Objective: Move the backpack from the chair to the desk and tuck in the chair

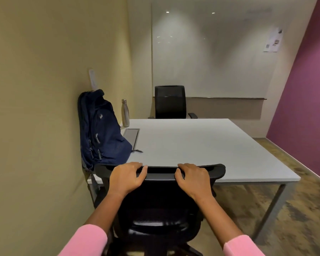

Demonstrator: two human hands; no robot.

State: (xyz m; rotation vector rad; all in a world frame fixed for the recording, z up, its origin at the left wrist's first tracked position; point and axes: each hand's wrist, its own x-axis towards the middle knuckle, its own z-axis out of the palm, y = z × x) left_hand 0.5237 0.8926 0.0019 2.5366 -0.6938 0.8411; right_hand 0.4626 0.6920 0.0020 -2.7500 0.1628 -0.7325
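Note:
A navy blue backpack (102,128) stands upright on the left side of the white desk (201,145), leaning against the beige wall. A black office chair (159,209) stands at the desk's near edge, its backrest top level with the tabletop and its seat below me. My left hand (127,177) grips the backrest's top bar left of centre. My right hand (192,179) grips the same bar right of centre. Both hands have their fingers curled over the bar.
A steel bottle (125,113) stands on the desk's far left corner, beside a grey cable hatch (131,134). A second black chair (170,102) sits at the desk's far side under a whiteboard. A purple wall (307,85) bounds the right; open floor lies right of the desk.

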